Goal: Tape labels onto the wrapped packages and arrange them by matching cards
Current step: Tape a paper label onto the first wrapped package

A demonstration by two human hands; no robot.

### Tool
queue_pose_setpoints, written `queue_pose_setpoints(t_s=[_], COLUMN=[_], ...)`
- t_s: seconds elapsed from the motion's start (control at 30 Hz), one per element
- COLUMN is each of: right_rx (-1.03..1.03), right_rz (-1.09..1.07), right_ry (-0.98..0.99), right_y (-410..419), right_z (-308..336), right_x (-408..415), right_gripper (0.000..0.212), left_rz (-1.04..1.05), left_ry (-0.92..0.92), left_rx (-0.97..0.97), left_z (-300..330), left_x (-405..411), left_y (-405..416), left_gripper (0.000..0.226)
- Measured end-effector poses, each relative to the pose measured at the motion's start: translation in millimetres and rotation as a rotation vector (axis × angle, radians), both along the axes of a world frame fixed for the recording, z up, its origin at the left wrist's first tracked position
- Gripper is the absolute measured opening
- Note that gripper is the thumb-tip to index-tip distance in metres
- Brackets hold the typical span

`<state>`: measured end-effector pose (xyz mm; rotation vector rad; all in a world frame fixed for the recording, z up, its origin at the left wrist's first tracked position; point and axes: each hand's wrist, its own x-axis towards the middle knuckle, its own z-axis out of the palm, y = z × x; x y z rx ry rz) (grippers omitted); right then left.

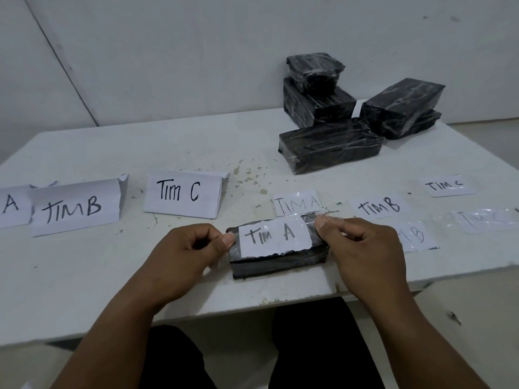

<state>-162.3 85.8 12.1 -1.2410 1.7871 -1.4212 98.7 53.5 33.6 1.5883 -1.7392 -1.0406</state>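
Note:
A black wrapped package (278, 262) lies near the table's front edge with a white "TIM A" label (273, 237) on its top under clear tape. My left hand (185, 254) pinches the label's left end with thumb and fingers. My right hand (362, 248) pinches the tape at the label's right end. Behind the package lies a second "TIM A" label (296, 204). To the right lie "TIM B" (379, 207) and "TIM C" (446, 186) labels, with two more taped labels nearer me, one partly hidden by my right hand.
Folded cards stand at the left: "A" (11, 204), "TIM B" (74, 209) and "TIM C" (182, 193). Several black wrapped packages (331, 147) are piled at the back right of the white table (84, 276). A white wall rises behind.

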Motion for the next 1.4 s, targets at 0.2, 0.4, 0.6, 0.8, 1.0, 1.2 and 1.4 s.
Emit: queue_pose_setpoints(t_s=[0.2,0.4,0.6,0.8,1.0,1.2,1.4], right_rx=[0.045,0.092,0.140,0.141,0.009,-0.265,-0.090], right_rz=[0.021,0.003,0.036,-0.074,-0.172,-0.118,0.006], right_ry=[-0.068,-0.199,-0.236,-0.173,0.208,0.649,0.631], right_y=[-0.6,-4.9,-4.8,-1.8,10.9,11.8,7.3], right_z=[1.2,3.4,9.3,11.4,17.0,16.7,11.5], right_x=[-2.2,-5.9,-11.0,-8.8,1.1,14.1,22.5], right_gripper=[0.009,0.014,0.030,0.067,0.056,0.031,0.017], left_rz=[0.001,0.070,0.114,0.245,0.336,0.370,0.362], left_ry=[0.005,-0.005,0.041,0.142,-0.050,-0.187,-0.249], left_rx=[0.083,0.090,0.062,0.048,-0.034,-0.238,-0.194], left_z=[10.4,11.3,9.6,9.7,14.8,28.3,27.5], left_x=[0.5,-0.7,-2.0,-7.4,-8.7,-27.0,-36.2], left_y=[-4.3,-6.5,-4.4,3.5,4.4,22.2,24.6], left_gripper=[0.034,0.042,0.037,0.042,0.046,0.033,0.019])
